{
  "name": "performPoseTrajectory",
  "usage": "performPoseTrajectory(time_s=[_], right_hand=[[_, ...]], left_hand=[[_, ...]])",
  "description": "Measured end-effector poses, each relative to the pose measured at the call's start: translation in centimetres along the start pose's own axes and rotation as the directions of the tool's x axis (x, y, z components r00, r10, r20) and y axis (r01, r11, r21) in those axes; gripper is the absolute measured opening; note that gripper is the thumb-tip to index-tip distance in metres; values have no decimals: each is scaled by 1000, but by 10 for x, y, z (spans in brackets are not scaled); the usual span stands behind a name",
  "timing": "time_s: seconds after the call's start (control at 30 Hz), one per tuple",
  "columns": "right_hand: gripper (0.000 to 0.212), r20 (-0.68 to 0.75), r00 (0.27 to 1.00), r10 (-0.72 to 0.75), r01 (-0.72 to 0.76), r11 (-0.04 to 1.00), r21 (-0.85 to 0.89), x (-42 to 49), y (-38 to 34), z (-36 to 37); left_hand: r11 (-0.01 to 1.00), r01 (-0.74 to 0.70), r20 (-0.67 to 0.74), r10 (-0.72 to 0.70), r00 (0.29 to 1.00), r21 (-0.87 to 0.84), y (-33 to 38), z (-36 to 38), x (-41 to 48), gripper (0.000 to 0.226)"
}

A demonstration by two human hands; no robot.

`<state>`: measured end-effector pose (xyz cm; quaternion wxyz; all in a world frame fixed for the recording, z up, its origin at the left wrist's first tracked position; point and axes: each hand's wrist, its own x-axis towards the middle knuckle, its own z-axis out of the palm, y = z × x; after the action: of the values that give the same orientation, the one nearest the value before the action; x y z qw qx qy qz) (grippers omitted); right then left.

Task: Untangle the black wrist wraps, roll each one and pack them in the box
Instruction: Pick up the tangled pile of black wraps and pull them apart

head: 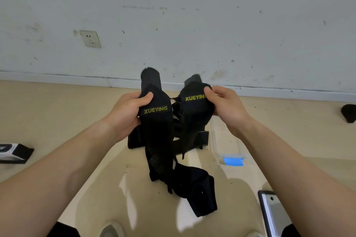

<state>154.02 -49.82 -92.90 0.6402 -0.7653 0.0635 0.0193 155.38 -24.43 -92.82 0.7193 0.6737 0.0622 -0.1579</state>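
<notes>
Two black wrist wraps with yellow XUEYING lettering are held up in front of me. My left hand [127, 110] grips the upper end of the left wrap [157, 131]. The upper end of the right wrap [194, 115] is gripped by my right hand [224, 105]. Their long tails hang down between my forearms and cross each other in a tangle, with the lowest end [202, 198] resting on the beige floor. A black-and-white box [13, 153] lies on the floor at the far left, partly cut off by the frame edge.
A clear plastic bag with a blue tape strip [232, 160] lies on the floor to the right of the wraps. A phone-like device [273, 213] is at the lower right. A dark object [348, 112] sits at the far right. A white wall with a socket [90, 38] rises behind.
</notes>
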Motion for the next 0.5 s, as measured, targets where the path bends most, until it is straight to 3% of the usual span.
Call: performPoseTrajectory(time_s=[0.1, 0.27, 0.5], right_hand=[[20, -19, 1000, -10, 12, 993, 117, -3, -4, 1], [18, 148, 989, -15, -43, 924, 379, -14, -19, 12], [8, 121, 993, 18, -44, 975, 219, -25, -8, 39]], left_hand=[[998, 44, -32, -46, 998, -46, 1, 3, -2, 30], [980, 133, 17, -132, 991, -146, 0, 17, -8, 29], [966, 186, 127, -165, 978, -181, 0, 32, -10, 34]])
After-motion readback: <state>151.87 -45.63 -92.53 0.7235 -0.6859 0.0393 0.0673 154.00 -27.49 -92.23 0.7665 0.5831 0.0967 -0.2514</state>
